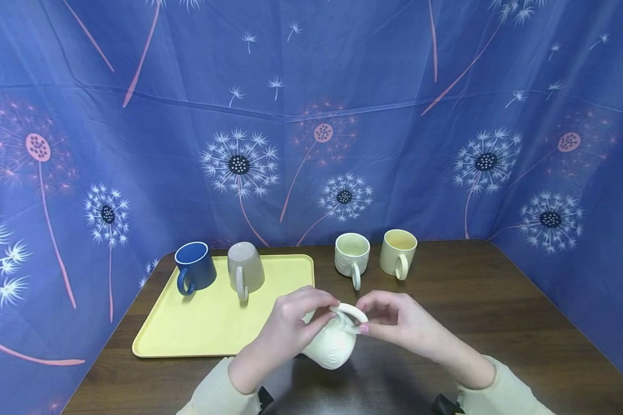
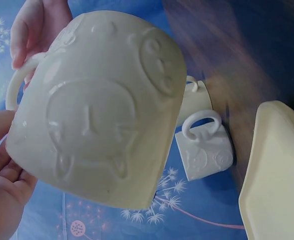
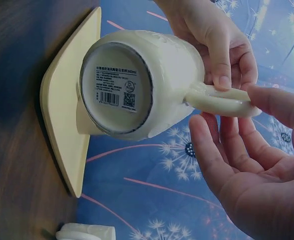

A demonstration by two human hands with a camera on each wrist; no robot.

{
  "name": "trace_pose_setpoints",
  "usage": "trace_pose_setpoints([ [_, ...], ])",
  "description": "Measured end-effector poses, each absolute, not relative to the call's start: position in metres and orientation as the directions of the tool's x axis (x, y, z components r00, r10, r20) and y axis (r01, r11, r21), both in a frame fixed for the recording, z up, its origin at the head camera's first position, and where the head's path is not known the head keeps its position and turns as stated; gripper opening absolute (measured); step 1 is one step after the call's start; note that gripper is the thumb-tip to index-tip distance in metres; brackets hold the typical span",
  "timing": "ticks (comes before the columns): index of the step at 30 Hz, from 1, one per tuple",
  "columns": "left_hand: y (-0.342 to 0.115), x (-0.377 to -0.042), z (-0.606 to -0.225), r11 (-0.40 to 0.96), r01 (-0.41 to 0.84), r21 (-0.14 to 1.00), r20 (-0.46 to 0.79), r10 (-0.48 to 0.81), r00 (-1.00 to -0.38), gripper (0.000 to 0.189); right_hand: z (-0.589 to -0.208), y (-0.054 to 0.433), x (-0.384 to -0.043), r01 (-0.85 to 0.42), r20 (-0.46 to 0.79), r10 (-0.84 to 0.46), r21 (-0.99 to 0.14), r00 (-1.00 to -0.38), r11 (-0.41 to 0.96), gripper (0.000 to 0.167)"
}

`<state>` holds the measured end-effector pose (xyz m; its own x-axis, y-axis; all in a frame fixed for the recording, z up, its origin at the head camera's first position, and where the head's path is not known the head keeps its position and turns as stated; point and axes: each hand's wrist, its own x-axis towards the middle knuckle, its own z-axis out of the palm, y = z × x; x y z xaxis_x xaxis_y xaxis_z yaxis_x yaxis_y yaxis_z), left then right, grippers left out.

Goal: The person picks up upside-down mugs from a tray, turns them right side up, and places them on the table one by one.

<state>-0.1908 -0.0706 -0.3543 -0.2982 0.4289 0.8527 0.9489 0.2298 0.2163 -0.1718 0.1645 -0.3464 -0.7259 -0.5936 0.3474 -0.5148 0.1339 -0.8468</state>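
Note:
Both hands hold a cream mug (image 1: pixel 332 346) with raised animal faces, tipped over above the near part of the table. My left hand (image 1: pixel 291 323) has its fingers and thumb at the left end of the handle, beside the mug's body. At the other end, my right hand (image 1: pixel 407 323) pinches the handle (image 3: pixel 219 104) between thumb and fingertip. The mug's base (image 3: pixel 116 90) faces the right wrist camera and bears a printed label (image 3: pixel 111 86) with a barcode. A cat-like face (image 2: pixel 91 127) stands out on its side in the left wrist view.
On the yellow tray (image 1: pixel 202 340) at the left stand a blue mug (image 1: pixel 199 271), upright, and a grey mug (image 1: pixel 249 268), upside down. Behind my hands are a whitish embossed mug (image 1: pixel 344 265) and a pale yellow mug (image 1: pixel 391 262). A blue dandelion-print cloth (image 1: pixel 301 69) hangs behind the table.

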Motion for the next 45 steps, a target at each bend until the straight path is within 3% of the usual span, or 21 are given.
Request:
trace_pose_setpoints([
  [8,-0.075,-0.193,-0.353,0.242,0.965,0.101,0.849,0.485,-0.21,0.022,-0.342,0.162,-0.172,-0.473,0.304,-0.65,-0.876,-0.696,0.097,0.018],
  [13,-0.076,-0.193,-0.353,0.231,0.972,0.031,0.842,0.519,-0.15,0.021,-0.34,0.158,-0.172,-0.384,0.232,-0.7,-0.921,-0.676,0.064,0.021],
  [23,-0.074,-0.192,-0.353,0.201,0.98,0.006,0.834,0.539,-0.116,0.019,-0.347,0.157,-0.176,-0.197,0.127,-0.751,-0.98,-0.648,0.004,0.028],
  [35,-0.068,-0.195,-0.354,0.2,0.979,0.028,0.825,0.548,-0.135,0.018,-0.357,0.156,-0.177,-0.216,0.158,-0.786,-0.976,-0.598,-0.032,0.012],
  [45,-0.064,-0.195,-0.356,0.227,0.974,0.009,0.832,0.539,-0.134,0.017,-0.36,0.159,-0.174,-0.331,0.259,-0.768,-0.941,-0.586,-0.065,0.01],
])
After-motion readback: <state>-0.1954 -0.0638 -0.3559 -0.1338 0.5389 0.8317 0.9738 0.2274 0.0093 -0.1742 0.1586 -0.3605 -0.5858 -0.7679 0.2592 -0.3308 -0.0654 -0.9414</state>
